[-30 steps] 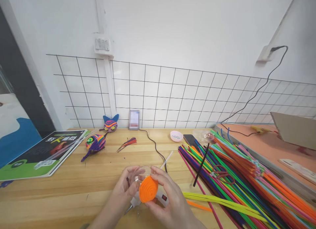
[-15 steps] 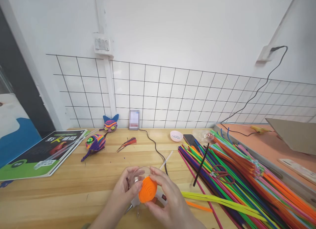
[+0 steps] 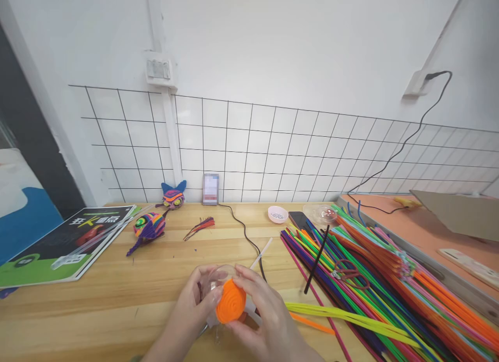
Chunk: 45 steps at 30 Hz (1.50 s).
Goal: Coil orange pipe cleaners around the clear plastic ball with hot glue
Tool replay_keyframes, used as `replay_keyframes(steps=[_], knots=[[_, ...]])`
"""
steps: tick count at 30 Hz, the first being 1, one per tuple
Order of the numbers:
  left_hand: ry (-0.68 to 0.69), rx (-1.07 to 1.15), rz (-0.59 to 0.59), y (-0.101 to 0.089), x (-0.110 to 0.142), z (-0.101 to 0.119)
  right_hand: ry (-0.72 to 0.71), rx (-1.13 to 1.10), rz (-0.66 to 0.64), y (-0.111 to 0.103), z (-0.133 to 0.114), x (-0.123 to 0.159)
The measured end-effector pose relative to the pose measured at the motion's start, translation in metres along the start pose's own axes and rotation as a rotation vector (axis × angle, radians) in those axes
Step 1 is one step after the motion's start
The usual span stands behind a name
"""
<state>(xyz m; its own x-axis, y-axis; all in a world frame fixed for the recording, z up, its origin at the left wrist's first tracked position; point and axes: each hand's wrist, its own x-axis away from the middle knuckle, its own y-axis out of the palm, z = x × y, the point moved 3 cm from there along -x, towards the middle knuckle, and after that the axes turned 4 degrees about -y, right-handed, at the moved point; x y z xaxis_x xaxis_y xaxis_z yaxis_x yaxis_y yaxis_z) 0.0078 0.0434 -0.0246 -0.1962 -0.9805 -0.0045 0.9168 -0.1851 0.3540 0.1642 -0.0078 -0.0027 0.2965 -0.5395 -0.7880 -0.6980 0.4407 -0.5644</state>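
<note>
My left hand (image 3: 194,299) is closed on a clear plastic ball (image 3: 223,272), its thumb by the edge of an orange pipe-cleaner coil (image 3: 231,302). The coil is wound in a flat spiral and faces me, against the front of the ball. My right hand (image 3: 270,314) pinches the coil between thumb below and fingers above, the fingertips also near the ball. Beneath the hands lies a white tool, probably a glue gun, mostly covered. A pale stick (image 3: 261,253) lies just behind the hands.
Bundles of coloured pipe cleaners (image 3: 362,279) fill the right side, with scissors (image 3: 353,274) on top. Farther back are a pink bowl (image 3: 278,214), a dark phone (image 3: 299,220) and clear plastic shells (image 3: 325,214). Two striped figures (image 3: 150,227) and a magazine (image 3: 74,242) sit left.
The view has shifted slightly. Both hands still hold the ball and coil together; the coil has turned a little more towards me, and the white tool shows less.
</note>
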Motion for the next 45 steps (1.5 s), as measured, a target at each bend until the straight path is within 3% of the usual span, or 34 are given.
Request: replay_keyframes(steps=[12,20,24,36,45], knots=[[-0.026,-0.033,0.082,0.006,0.008,0.008,-0.044,0.025,0.049,-0.003,-0.004,-0.002],[-0.002,-0.069,0.021,0.001,0.004,0.006,-0.016,-0.011,0.047,-0.001,-0.002,-0.001],[0.026,-0.058,0.091,0.002,0.005,0.007,-0.001,-0.039,0.044,0.0,-0.001,-0.001],[-0.147,-0.117,0.114,0.007,0.004,0.003,0.15,-0.076,-0.005,-0.003,-0.005,-0.009],[-0.198,-0.03,0.015,0.001,0.0,-0.008,0.182,-0.13,0.0,-0.005,-0.009,-0.017]])
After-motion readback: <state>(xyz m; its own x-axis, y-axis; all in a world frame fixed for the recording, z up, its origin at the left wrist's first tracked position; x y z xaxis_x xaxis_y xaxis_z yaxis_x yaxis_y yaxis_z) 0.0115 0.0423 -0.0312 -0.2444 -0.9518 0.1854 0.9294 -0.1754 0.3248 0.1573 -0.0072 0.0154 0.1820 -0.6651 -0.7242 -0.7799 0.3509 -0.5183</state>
